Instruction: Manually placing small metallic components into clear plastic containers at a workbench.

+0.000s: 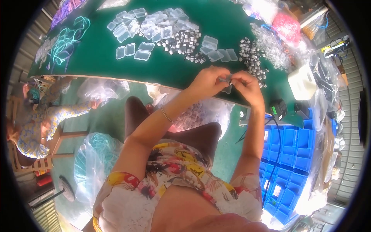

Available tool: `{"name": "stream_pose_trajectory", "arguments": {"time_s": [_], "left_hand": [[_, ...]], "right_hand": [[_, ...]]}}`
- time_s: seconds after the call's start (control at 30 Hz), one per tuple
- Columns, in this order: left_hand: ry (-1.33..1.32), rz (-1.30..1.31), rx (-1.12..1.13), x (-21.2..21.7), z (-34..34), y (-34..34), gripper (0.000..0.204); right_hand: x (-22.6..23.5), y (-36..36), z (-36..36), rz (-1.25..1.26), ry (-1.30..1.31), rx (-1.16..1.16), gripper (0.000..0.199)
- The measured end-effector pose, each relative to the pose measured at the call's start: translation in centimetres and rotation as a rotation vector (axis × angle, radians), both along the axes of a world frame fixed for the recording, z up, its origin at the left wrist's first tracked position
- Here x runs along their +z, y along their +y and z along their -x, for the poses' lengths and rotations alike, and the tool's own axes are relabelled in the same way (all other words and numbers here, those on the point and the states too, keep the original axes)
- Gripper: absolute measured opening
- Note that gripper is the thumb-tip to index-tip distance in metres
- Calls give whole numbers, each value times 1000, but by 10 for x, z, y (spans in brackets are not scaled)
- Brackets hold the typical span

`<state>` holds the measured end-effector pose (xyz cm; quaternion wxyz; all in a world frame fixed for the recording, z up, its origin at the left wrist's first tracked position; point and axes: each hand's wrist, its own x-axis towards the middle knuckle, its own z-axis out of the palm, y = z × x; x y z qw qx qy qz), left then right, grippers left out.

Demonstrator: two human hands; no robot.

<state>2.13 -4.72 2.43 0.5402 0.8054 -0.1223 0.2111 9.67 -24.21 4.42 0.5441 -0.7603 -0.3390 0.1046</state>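
Note:
Both my hands meet above the front edge of the green table [116, 69]. My left hand [210, 81] is closed with its fingertips on a small clear plastic case [227, 89], partly hidden by the fingers. My right hand [248, 87] pinches at the same spot, where something small and dark shows between the fingertips; its kind cannot be made out. Just beyond lie several open clear cases [218, 55]. A pile of small black-and-white pieces [253, 56] sits beyond my right hand, and another pile of such pieces [179, 41] lies farther left.
A heap of clear cases [154, 23] covers the table's far middle. Teal cords [63, 46] lie at the left. A white jug [302, 83], a black device [277, 109] and clear plastic bits [270, 46] are at the right. Blue bins [288, 154] stand below; another person [34, 131] sits left.

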Motion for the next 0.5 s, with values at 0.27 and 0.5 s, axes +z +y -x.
{"name": "stream_pose_trajectory", "arguments": {"time_s": [0.27, 0.5], "left_hand": [[195, 519, -114, -2, 6, 0, 18], [244, 737, -255, 1, 10, 6, 15]], "right_hand": [[-3, 22, 22, -230, 23, -34, 22], [15, 28, 40, -72, -312, -100, 26]]}}
